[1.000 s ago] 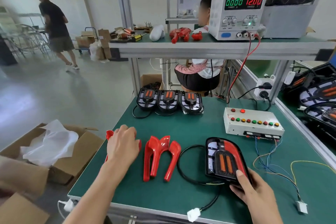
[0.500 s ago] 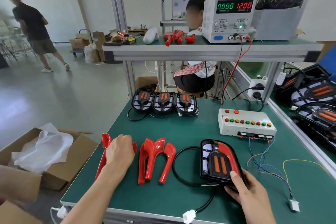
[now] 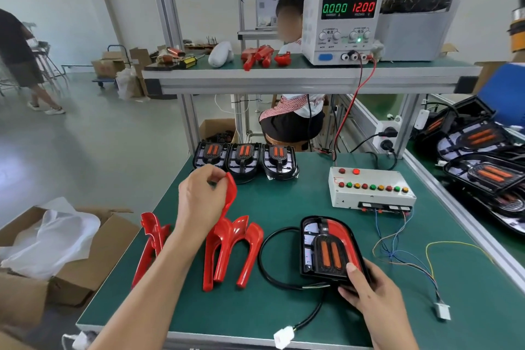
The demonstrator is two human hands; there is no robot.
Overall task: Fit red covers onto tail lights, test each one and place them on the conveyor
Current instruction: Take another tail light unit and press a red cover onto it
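Red cover (image 3: 230, 193), a curved glossy plastic piece, is lifted off the green workbench (image 3: 284, 310), pinched by its upper end between the thumb and curled fingers of the person's left hand (image 3: 200, 202); the rest of it hangs below and to the right of the palm. Just under that hand lies a cluster of spare red covers (image 3: 230, 253) on the bench, and another red piece (image 3: 150, 244) lies to its left near the bench edge. The right hand (image 3: 366, 290) grips the near corner of a tail light (image 3: 326, 250), thumb on top, fingers curled beneath; this light lies flat on the bench, well to the right of the raised cover, with a black cable (image 3: 265, 261) looping from it. Three more tail lights (image 3: 245, 158) stand in a row at the far edge. A white button box (image 3: 369, 190) sits to the right, and a power supply (image 3: 341, 25) on the shelf above reads 12.00.
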